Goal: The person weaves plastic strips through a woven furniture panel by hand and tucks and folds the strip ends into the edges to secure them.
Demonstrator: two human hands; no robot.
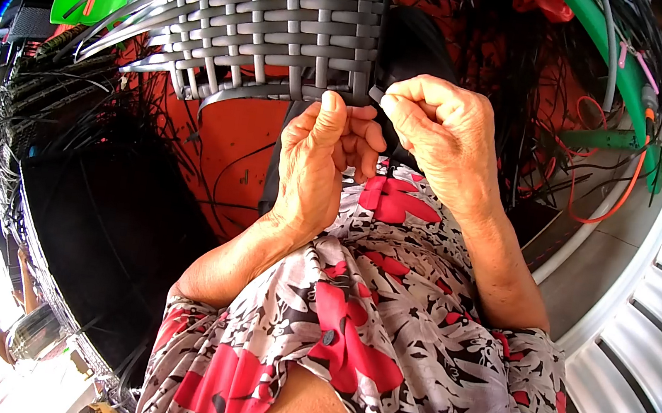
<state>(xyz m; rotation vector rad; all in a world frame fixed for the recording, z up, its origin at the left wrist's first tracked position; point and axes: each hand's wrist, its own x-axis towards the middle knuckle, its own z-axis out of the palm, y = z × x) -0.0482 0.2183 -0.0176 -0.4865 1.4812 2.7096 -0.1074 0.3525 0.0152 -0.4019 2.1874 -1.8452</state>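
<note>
The right hand [447,138], toward one o'clock, pinches a dark strip [377,94]; the left hand [324,143] curls beneath the grey woven panel [288,25] at eleven o'clock, its grip impossible to tell.

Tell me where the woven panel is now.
The woven panel is at the top of the head view, left of centre, its lower right corner just above the left hand and beside the right hand.

Bright daylight glares white at lower left; the round fisheye edges bend.
</note>
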